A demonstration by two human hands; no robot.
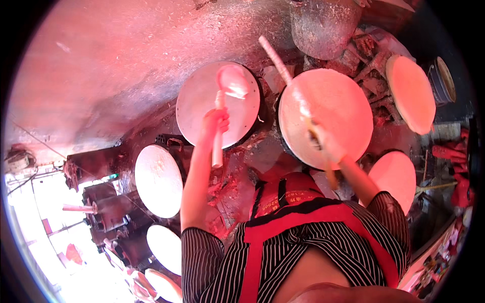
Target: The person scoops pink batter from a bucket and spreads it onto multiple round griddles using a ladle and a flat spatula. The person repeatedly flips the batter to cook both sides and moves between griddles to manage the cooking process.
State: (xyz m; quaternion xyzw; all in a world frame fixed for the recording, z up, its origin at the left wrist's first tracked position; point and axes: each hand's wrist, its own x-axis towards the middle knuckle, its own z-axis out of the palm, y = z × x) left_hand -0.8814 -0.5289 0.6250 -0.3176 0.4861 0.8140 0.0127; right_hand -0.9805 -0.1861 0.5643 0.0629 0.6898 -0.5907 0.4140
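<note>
My left hand (pixel 216 120) is closed around the pale handle of a ladle-like tool (pixel 232 80), whose rounded, shiny head lies over the left round flat plate (pixel 197 110). My right hand (pixel 329 146), blurred by motion, is over the lower part of the right round flat surface (pixel 341 102). It appears closed on a tan tool (pixel 332 176), whose exact kind is unclear. A long pale rod (pixel 276 59) runs from beyond the upper left rim of that surface towards my right hand; whether the hand grips it is not clear.
Broken bricks (pixel 373 89) and a large worn drum-like container (pixel 326 28) lie beyond the right surface. More round discs stand at left (pixel 158 181) and right (pixel 411 94). A bucket (pixel 443 81) is at far right, and dark cylinders (pixel 100 163) at left.
</note>
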